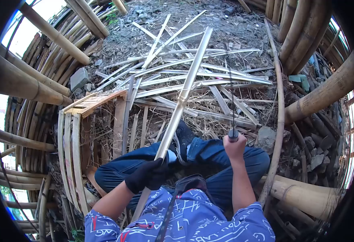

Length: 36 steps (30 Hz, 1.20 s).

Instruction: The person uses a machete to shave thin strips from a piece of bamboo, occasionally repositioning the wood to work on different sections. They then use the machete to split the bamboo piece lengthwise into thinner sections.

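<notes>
My left hand [146, 176], in a black glove, is closed around a long split bamboo strip [191, 76]. The strip slants from beside my body up and away to the right, its pale hollow inner face showing, with a node partway along. My bare right hand [235, 148] grips the dark handle of a long knife [233, 134]. Its thin blade points away from me, seen nearly edge-on, to the right of the strip and apart from it. Beyond my legs lies a heap of split bamboo strips [156, 82] crossing one another on the ground.
A wooden slatted crate [77, 139] stands at my left. A long bamboo pole [279, 101] lies along my right, near a grey stone [266, 136]. Thick bamboo poles [34, 82] lean in on both sides. Shavings and rubble litter the soil.
</notes>
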Motion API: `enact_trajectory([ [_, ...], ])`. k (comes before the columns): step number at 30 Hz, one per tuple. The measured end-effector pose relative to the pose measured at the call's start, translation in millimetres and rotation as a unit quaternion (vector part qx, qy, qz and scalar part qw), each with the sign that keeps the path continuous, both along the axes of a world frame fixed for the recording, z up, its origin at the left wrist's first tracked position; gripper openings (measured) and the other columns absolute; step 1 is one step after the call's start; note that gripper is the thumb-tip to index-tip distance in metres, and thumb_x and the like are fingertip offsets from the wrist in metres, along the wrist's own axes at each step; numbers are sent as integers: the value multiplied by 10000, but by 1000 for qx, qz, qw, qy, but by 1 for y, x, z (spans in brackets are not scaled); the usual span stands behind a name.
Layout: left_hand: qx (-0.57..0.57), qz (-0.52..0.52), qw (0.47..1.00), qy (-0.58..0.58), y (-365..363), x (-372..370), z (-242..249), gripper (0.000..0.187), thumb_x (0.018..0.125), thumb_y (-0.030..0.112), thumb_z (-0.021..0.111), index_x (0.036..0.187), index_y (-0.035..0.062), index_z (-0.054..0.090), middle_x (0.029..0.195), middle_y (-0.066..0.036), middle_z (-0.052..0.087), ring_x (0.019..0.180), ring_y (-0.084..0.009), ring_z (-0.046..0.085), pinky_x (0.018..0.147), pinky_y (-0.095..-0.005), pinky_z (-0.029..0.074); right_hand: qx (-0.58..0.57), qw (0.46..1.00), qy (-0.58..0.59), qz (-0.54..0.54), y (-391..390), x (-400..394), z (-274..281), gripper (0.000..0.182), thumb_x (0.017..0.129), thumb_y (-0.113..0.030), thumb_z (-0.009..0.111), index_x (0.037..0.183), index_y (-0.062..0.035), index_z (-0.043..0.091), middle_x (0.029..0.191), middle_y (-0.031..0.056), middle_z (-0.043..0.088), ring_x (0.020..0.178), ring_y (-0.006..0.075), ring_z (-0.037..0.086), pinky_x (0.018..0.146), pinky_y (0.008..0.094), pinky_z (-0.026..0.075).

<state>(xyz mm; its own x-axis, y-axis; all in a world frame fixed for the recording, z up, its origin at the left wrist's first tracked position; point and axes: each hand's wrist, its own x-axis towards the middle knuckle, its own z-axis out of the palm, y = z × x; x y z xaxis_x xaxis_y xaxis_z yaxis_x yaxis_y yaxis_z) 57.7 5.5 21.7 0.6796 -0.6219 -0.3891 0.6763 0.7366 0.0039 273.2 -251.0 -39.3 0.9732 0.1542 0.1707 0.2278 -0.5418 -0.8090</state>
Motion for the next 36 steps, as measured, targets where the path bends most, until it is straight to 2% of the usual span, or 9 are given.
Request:
enact_trajectory([
  [6,104,-56,993,-3,-13,17,23,435,959,512,410,672,185,385,545,69,287,400,-71,269,375,-235,171,-12,998,-38,50,26,-13,3,209,623,-155,740,651,-60,556,587,140,589,597,368,604,546,420,478],
  [11,132,-55,990,3,-19,9,29,410,957,489,440,688,183,400,548,71,283,406,-69,268,382,-235,173,-30,999,-13,41,31,3,7,191,617,-146,726,647,-62,556,592,138,595,599,370,607,549,436,484],
  [14,115,-45,992,3,-21,8,28,396,956,472,457,696,178,405,550,74,287,408,-69,269,382,-235,183,-68,991,-106,55,26,10,3,159,623,-116,684,622,-69,533,576,138,585,583,367,604,544,443,484],
  [19,94,-76,993,-10,-21,10,35,390,966,455,449,701,171,407,553,78,301,413,-66,273,382,-234,203,-125,984,-127,30,12,39,0,128,635,-110,660,630,-74,538,572,154,580,583,373,606,545,451,486],
  [22,204,-71,974,65,-28,22,41,390,980,442,428,696,177,395,549,84,284,405,-61,280,376,-238,207,-100,985,-131,57,25,35,0,132,642,-116,655,612,-68,535,572,161,582,595,380,610,544,456,489],
  [29,-21,-44,999,10,-19,15,22,427,980,467,400,665,182,368,533,84,268,398,-60,258,374,-226,194,-111,981,-140,76,23,37,-9,134,657,-145,673,613,-73,568,576,168,588,603,387,614,559,456,500],
  [30,60,-39,997,33,-18,15,25,424,978,467,405,666,183,368,529,84,270,395,-61,255,367,-226,182,-110,981,-132,87,28,27,-4,135,656,-142,675,614,-74,566,576,166,589,606,386,615,559,460,499],
  [33,58,-61,996,-14,-14,8,40,426,971,486,407,666,191,375,532,80,279,394,-57,256,360,-222,175,-145,984,-96,32,20,39,-9,122,664,-133,667,630,-70,568,585,157,600,616,390,616,586,470,504],
  [36,25,-50,998,19,-4,13,28,420,964,494,418,672,195,379,541,75,286,395,-52,255,354,-216,172,-118,989,-57,75,27,25,-6,127,676,-157,675,684,-65,587,602,144,612,616,373,625,587,454,504],
])
